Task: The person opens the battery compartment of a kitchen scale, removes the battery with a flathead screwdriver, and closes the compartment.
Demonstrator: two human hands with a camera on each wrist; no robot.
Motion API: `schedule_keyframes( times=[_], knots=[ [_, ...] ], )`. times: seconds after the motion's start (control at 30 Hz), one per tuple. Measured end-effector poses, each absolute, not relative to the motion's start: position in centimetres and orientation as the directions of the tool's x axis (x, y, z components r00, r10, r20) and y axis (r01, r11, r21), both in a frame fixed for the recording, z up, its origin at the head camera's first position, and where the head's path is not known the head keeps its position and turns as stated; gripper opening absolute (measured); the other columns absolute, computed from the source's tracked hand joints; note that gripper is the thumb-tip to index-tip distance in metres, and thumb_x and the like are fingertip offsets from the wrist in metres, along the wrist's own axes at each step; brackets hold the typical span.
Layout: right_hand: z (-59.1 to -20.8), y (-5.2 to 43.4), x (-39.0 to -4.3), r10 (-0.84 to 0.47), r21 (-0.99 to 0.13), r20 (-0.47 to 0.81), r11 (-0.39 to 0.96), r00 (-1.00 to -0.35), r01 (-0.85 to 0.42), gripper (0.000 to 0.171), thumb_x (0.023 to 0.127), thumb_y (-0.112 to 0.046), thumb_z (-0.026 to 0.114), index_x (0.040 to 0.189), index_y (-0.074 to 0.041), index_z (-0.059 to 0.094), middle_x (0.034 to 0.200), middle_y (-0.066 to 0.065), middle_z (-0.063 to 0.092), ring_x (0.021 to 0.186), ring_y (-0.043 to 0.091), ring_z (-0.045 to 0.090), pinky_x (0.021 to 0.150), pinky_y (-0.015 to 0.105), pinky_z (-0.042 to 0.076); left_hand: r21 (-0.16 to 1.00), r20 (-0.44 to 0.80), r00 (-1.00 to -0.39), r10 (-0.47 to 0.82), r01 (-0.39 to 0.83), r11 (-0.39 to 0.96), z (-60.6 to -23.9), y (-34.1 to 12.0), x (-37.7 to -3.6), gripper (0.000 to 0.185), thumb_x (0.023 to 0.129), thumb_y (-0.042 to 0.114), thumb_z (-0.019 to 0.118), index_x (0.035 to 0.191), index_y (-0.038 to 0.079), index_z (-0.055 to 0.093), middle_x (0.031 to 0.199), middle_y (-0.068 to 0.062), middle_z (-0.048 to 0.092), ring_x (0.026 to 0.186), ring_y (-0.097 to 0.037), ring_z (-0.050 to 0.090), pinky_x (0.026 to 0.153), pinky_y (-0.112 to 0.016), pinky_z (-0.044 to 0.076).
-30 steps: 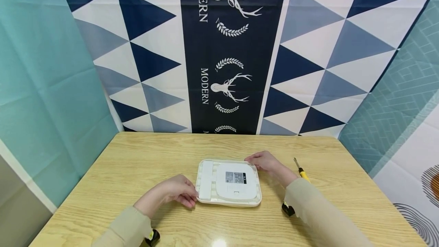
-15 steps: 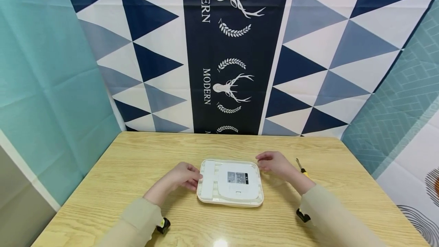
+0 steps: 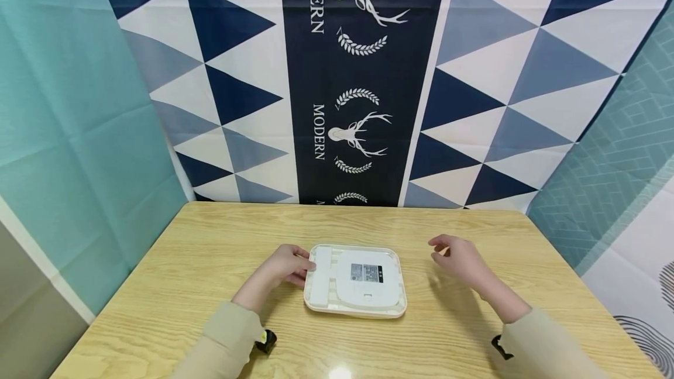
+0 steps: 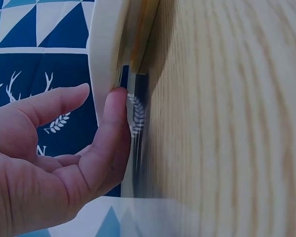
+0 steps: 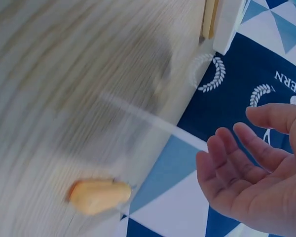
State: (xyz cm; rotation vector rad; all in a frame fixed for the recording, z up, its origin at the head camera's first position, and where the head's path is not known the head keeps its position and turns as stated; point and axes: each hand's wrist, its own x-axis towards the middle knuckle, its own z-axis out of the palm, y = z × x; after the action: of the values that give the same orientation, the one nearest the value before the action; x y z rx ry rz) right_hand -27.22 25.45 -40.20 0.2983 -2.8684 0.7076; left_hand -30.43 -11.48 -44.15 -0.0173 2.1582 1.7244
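Observation:
A flat white device with rounded corners lies on the table, showing a printed label and a long white strip along its left side. My left hand holds its left edge, thumb over the top side. In the left wrist view, the fingertips reach beneath the edge of the device and the thumb is close to its upper face. My right hand hovers right of the device, fingers loosely bent and holding nothing. Near it lies a blurred yellow screwdriver handle, which the right hand hides in the head view.
The wooden table ends at a patterned wall cloth behind. Teal cloth hangs on the left, with another patterned cloth on the right. A dark wrist device sits at the left sleeve.
My right hand has left the device's right edge and moved right, over the screwdriver. My left hand has slid up the left edge from the near corner. The device stays in place.

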Motion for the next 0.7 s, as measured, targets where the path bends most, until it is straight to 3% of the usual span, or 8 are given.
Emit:
schedule_keyframes(
  times=[0.4,0.7],
  knots=[
    [-41.0,28.6,-25.7,-0.109,-0.327,0.172,0.931,-0.979,-0.161,0.039,0.082,-0.008,0.068,0.113,0.011,0.057,0.097,0.028,0.06,0.086,0.04,0.059,0.071,0.05,0.052,0.93,-0.292,-0.933,0.209,-0.226,0.289,-44.4,-11.4,-30.2,0.04,0.08,-0.002,0.069,0.115,-0.008,0.051,0.084,-0.016,0.063,0.065,-0.019,0.063,0.053,-0.033,0.058],
    [-41.9,29.8,-25.5,-0.049,-0.27,0.093,0.96,-0.994,-0.072,0.053,0.08,-0.013,0.068,0.12,0.015,0.046,0.101,0.034,0.052,0.081,0.038,0.057,0.066,0.05,0.051,0.921,-0.294,-0.933,0.209,-0.218,0.323,-44.4,-11.4,-30.1,0.04,0.08,0.0,0.069,0.115,-0.008,0.051,0.082,-0.015,0.062,0.062,-0.018,0.062,0.052,-0.03,0.057]
  ],
)
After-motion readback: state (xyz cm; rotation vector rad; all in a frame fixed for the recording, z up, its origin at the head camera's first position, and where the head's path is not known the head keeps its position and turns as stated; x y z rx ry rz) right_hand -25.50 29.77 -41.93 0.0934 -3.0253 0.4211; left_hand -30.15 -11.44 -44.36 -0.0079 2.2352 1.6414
